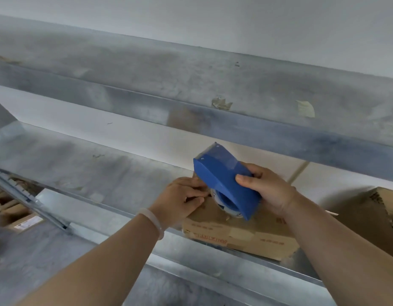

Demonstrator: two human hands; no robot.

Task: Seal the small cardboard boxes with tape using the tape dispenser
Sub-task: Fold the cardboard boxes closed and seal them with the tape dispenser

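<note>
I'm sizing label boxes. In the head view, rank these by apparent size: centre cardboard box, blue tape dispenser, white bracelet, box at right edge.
1. centre cardboard box
2. blue tape dispenser and box at right edge: roughly alike, and the frame crops that box
3. white bracelet

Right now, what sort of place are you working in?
Probably a stockroom or packing area: metal shelves, a printed cardboard box resting on one, and a blue tape dispenser.

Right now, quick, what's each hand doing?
Left hand: on the cardboard box, fingers bent; grip cannot be told.
Right hand: holding the blue tape dispenser.
</note>
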